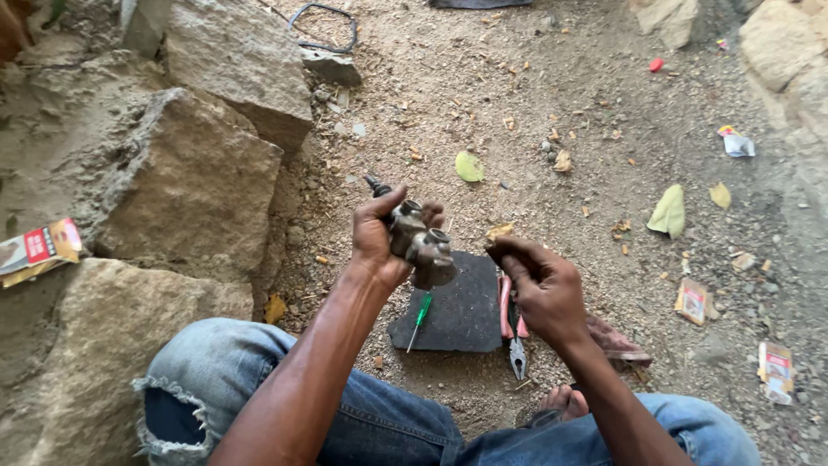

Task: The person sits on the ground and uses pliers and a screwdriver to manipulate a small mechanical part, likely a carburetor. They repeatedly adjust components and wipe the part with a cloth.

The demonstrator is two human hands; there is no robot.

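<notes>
The left hand [377, 237] has its grip closed around a dirty metal valve body [420, 246], held above a dark flat slab [461, 315] — its lower side is hidden. The right hand [543, 289] is curled shut; what it pinches I cannot tell. A green screwdriver [420, 318] and red-handled pliers [512, 332] lie on the slab — big stones [190, 181] stand at left.

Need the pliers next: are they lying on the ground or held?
Lying down: the pliers rest beside the dark mat, below the right hand.

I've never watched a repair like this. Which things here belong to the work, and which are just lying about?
In use: grimy metal valve-like part in left hand; right hand; green-handled screwdriver; red-handled pliers; dark flat mat.

Lying about: grey stone blocks; yellow fallen leaves; paper wrappers.
</notes>
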